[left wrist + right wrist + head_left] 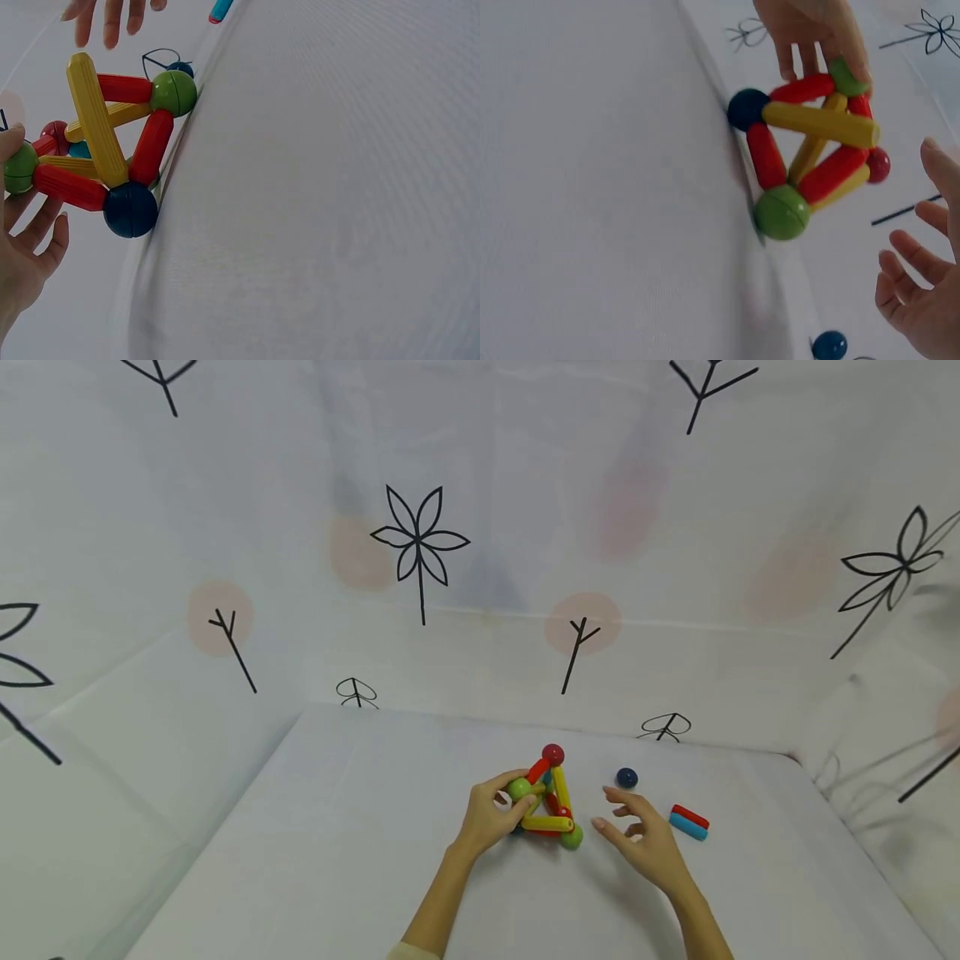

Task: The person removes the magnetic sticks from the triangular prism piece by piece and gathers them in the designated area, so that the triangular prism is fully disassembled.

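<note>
My left hand point(486, 817) pinches a green ball point(519, 789) at the left corner of a built frame of magnetic rods and balls. Red and yellow rods join its balls. A red ball point(552, 754) tops the frame in the head view, and another green ball point(572, 837) is at its lower right. In the left wrist view a yellow rod point(97, 120) rises from a dark blue ball point(130, 210), its other end free. To the right of the frame, my right hand point(647, 843) holds nothing, its fingers spread and slightly bent toward the frame.
A loose dark blue ball point(627, 778) lies on the white table point(337, 843) beyond my right hand. Right of that hand, a red rod point(691, 817) and a light blue rod point(687, 826) lie side by side. A white cloth point(495, 677) with printed plants hangs behind.
</note>
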`<move>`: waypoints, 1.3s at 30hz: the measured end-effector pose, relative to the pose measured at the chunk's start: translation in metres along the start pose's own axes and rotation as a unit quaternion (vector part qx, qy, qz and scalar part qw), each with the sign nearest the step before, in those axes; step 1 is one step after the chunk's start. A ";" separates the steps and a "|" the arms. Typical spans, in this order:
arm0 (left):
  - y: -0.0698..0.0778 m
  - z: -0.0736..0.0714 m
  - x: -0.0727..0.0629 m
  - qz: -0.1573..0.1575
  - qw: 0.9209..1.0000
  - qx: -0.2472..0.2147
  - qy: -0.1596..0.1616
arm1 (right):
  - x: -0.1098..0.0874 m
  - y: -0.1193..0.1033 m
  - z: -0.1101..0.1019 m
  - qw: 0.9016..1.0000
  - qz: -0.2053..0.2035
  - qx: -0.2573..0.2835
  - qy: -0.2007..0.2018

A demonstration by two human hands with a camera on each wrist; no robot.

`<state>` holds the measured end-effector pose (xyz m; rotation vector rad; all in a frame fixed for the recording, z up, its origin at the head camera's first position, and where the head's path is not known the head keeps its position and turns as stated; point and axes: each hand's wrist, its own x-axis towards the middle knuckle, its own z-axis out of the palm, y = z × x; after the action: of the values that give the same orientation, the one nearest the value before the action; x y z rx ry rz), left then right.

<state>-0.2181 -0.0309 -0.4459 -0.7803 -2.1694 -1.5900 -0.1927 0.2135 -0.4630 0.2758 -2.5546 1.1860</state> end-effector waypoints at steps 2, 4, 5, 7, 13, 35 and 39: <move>0.000 0.000 0.000 0.002 1.000 -0.001 0.003 | 0.001 -0.007 0.007 1.000 -0.007 0.015 -0.023; 0.001 0.001 0.000 0.001 1.000 -0.003 0.006 | 0.001 -0.010 0.014 0.999 -0.012 0.030 -0.038; 0.001 0.001 0.000 0.001 1.000 -0.004 0.007 | 0.002 -0.011 0.017 0.998 -0.016 0.037 -0.043; 0.002 0.001 0.000 0.000 1.000 -0.005 0.008 | 0.002 -0.012 0.022 0.997 -0.021 0.049 -0.050; 0.002 0.001 -0.002 0.003 1.000 -0.002 0.008 | 0.003 -0.014 0.037 0.996 -0.029 0.067 -0.054; -0.004 0.007 -0.004 0.009 1.000 0.000 0.024 | 0.006 -0.023 0.046 0.994 -0.099 -0.012 -0.036; 0.000 0.005 -0.004 0.003 1.000 -0.004 0.016 | 0.005 -0.023 0.043 0.994 -0.095 -0.025 -0.055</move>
<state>-0.2148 -0.0270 -0.4500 -0.7574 -2.1379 -1.5989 -0.1990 0.1657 -0.4707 0.5742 -2.5786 1.0611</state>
